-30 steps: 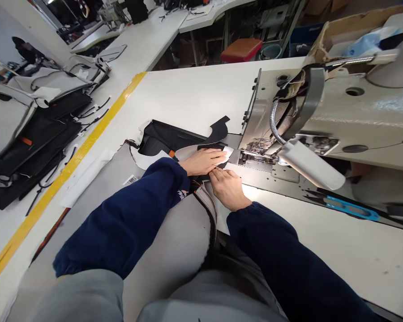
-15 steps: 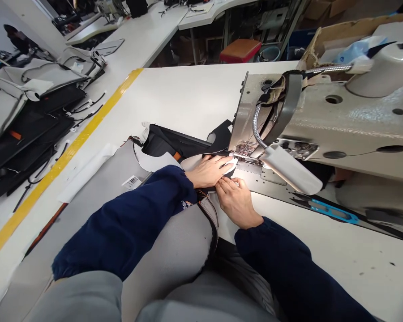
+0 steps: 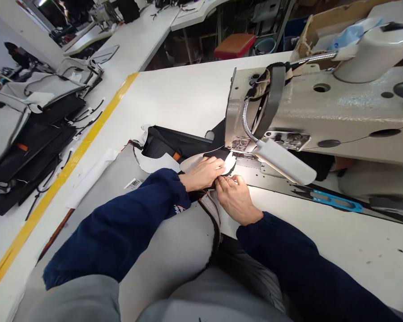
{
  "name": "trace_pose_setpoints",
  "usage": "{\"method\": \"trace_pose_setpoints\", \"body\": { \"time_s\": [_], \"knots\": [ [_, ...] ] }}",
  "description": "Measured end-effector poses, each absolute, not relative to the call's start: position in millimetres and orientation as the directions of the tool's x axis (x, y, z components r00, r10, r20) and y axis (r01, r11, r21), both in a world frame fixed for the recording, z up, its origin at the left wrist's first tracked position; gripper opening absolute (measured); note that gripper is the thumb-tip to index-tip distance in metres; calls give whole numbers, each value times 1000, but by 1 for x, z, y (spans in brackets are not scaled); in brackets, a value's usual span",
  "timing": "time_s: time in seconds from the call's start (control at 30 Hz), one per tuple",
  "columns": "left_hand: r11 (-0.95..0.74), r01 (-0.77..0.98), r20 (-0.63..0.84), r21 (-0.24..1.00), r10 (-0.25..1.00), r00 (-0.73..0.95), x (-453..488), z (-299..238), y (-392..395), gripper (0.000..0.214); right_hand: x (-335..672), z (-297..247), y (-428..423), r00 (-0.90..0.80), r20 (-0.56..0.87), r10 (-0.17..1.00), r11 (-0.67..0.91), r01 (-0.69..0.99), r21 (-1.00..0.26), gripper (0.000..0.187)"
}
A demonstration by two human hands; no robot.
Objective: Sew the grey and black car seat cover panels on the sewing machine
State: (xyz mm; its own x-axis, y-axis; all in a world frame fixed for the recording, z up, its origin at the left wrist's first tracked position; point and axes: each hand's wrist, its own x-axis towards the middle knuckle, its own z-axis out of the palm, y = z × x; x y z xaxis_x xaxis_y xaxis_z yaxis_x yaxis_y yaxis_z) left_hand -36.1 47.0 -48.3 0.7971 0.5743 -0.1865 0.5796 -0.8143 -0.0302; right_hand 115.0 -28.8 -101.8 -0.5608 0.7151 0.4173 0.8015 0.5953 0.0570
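My left hand (image 3: 204, 173) presses its bent, close-set fingers onto a black and white fabric piece (image 3: 230, 163) just in front of the sewing machine's needle area (image 3: 240, 145). Beside it, my right hand (image 3: 234, 199) pinches the near edge of the same piece, its fingertips partly hidden. The fabric belongs to a large grey padded cover (image 3: 177, 239) that hangs over my lap and runs left across the table. A black panel with an orange tab (image 3: 176, 156) lies behind my left hand. White backing (image 3: 156, 162) shows beside it.
The sewing machine (image 3: 349, 103) fills the right side, its lamp (image 3: 287, 162) angled near my hands. Blue-handled thread snips (image 3: 337, 200) lie on its base. Grey and black covers (image 3: 36, 112) are piled left, beyond yellow tape (image 3: 87, 143). A red stool (image 3: 235, 46) stands behind.
My left hand has drawn back slightly from the needle area and its fingers have bunched, baring more of the white piece. My right hand keeps its pinch. The view has shifted a little.
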Motion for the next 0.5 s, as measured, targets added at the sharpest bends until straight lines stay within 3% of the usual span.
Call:
{"method": "trace_pose_setpoints", "body": {
  "time_s": [0.17,0.33,0.5],
  "knots": [
    [-795,601,-145,-80,606,782,-26,-52,51,21,116,-108,-20,-521,414,747,566,824,15,37],
    [-789,613,-177,-39,609,773,-14,-54,61,23,132,-113,-6,-530,383,757,579,815,-18,35],
    [-784,621,-198,-12,610,767,-6,-49,63,27,153,-116,6,-555,442,704,623,782,-10,34]
  ]
}}
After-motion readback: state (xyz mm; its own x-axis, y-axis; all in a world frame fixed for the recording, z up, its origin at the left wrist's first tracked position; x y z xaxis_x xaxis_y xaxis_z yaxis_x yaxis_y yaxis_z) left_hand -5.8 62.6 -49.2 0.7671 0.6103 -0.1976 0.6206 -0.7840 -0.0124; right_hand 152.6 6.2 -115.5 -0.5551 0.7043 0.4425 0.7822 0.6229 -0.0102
